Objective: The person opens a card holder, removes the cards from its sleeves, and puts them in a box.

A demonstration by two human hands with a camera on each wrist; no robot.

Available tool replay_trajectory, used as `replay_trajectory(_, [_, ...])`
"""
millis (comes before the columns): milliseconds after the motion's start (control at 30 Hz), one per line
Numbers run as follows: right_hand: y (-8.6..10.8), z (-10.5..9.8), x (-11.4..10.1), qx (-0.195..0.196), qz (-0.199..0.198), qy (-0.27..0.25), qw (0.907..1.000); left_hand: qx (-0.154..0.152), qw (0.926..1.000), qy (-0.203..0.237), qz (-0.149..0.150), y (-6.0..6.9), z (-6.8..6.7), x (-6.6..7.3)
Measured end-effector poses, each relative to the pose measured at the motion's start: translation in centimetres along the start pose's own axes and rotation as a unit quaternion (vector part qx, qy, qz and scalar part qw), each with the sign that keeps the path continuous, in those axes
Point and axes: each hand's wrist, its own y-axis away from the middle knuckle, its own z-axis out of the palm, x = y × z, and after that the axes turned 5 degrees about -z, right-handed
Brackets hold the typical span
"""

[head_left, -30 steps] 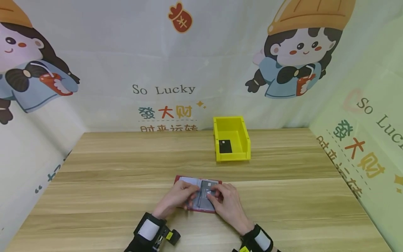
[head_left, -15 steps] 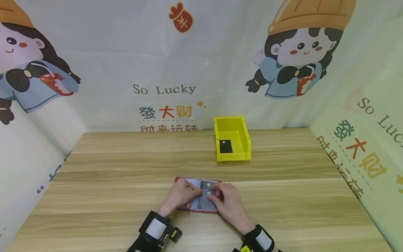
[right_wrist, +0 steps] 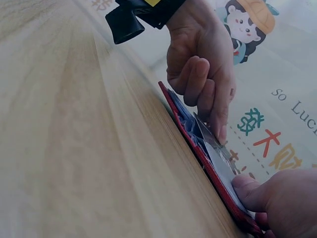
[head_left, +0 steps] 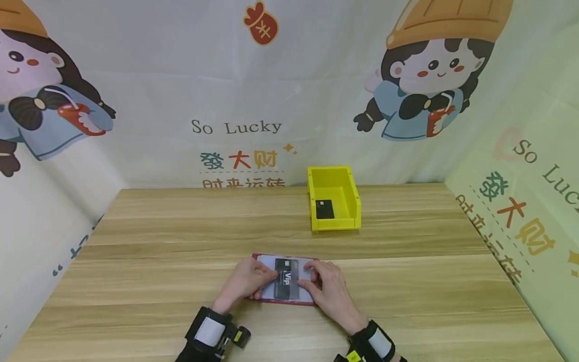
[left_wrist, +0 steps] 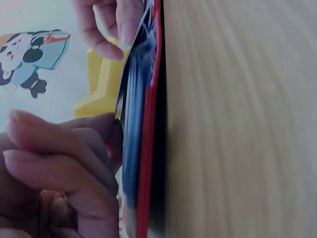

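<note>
A card holder [head_left: 267,294] with a red cover and clear sleeves lies open on the table. Across its middle is a dark grey card [head_left: 282,286] printed "Vip", its right part seemingly under a clear sleeve. My left hand [head_left: 246,279] pinches the card's left edge between thumb and index finger; the left wrist view shows the card lifted slightly off the sleeves. My right hand [head_left: 329,289] grips the holder's right side, thumb [right_wrist: 250,191] on top of the page and other fingers low at the red edge [right_wrist: 220,186].
Beyond the holder stands a yellow bin [head_left: 336,224] with a black card [head_left: 324,209] inside. The wooden table [head_left: 181,231] runs back to a printed cloth backdrop [head_left: 316,100]. Both wrists wear black camera straps [head_left: 205,332].
My left hand first shifted slightly right to the card's edge, then drew left with the card. The card has slid left across the holder. My right hand has stayed nearly in place.
</note>
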Motion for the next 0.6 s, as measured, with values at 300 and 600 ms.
replay_trajectory(300, [-0.2, -0.2, 0.2, -0.025, 0.019, -0.004, 0.9995, -0.019, 0.9985, 0.048, -0.019, 0.2, -0.8, -0.7])
replay_trajectory(600, [-0.1, -0.2, 0.5, -0.028, 0.009, -0.008, 0.9995, -0.038, 0.9971, 0.066, 0.002, 0.5, -1.8, -1.3])
